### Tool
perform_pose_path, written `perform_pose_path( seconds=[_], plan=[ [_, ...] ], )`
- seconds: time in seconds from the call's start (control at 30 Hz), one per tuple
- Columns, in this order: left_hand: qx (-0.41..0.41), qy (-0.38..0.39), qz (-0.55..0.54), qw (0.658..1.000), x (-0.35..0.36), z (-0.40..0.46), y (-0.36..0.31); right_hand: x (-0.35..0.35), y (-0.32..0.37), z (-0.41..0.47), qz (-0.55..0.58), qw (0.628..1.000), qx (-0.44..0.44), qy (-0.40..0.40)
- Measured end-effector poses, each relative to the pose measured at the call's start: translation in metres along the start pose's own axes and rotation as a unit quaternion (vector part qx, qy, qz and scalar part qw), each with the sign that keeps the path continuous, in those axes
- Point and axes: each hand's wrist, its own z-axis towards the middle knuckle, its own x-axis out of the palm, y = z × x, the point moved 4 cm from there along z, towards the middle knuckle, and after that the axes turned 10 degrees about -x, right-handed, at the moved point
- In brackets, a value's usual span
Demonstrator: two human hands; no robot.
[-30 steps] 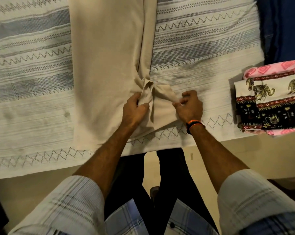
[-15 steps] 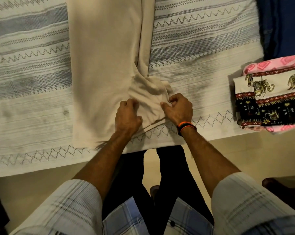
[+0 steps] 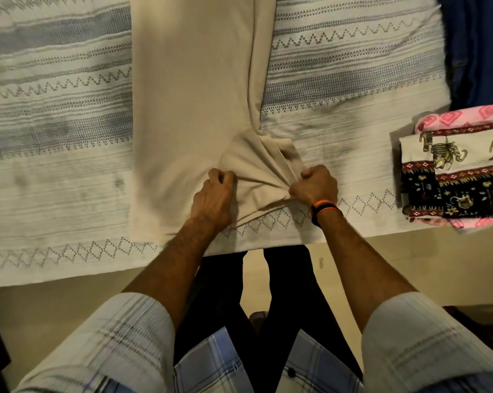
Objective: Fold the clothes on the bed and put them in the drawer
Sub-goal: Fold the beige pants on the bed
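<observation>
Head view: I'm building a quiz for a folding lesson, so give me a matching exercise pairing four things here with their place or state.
Things:
1. beige garment
2. elephant-print cloth
3. right hand
4. dark blue fabric

Places or states:
A. top right corner of the view
B. folded, at the bed's right edge
C. wears an orange band at the wrist
D. spread out along the middle of the bed

Pairs: 1-D, 2-B, 3-C, 4-A
</observation>
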Motion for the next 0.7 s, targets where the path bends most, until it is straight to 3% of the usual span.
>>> perform_pose_path(
  seconds=[0.03, 0.1, 0.2, 0.27, 0.33, 0.43, 0.5, 0.6, 0.7],
  plan=[
    [-0.009, 0.017, -0.002, 1.000, -0.004, 0.003, 0.001, -0.001, 0.010, -0.003, -0.099, 0.994, -0.046, -0.005],
    [-0.022, 0.006, -0.030, 0.999, -0.015, 0.010, 0.000, 0.000, 0.038, -0.013, -0.252, 0.943, -0.205, -0.075],
    [-0.013, -0.122, -0.033, 0.992, -0.027, 0.019, -0.001, 0.025, 0.073, -0.024, -0.252, 0.861, -0.432, -0.094],
    [0.005, -0.150, 0.002, 0.989, -0.030, 0.027, 0.000, 0.045, 0.083, -0.024, -0.277, 0.822, -0.495, -0.044],
    [0.009, -0.096, 0.038, 0.995, -0.030, 0.032, 0.003, 0.052, 0.083, -0.021, -0.340, 0.809, -0.479, -0.015],
    [0.019, -0.051, 0.051, 0.997, -0.036, 0.035, 0.008, 0.045, 0.080, -0.019, -0.371, 0.859, -0.353, 0.004],
    [0.021, -0.041, 0.033, 0.998, -0.048, 0.036, 0.009, 0.038, 0.093, -0.028, -0.348, 0.882, -0.317, -0.014],
    [0.023, -0.019, 0.001, 1.000, -0.070, 0.042, 0.009, 0.036, 0.119, -0.033, -0.334, 0.872, -0.356, -0.029],
    [0.034, -0.057, -0.026, 0.997, -0.098, 0.058, 0.009, 0.043, 0.149, -0.022, -0.305, 0.853, -0.423, -0.015]
  ],
)
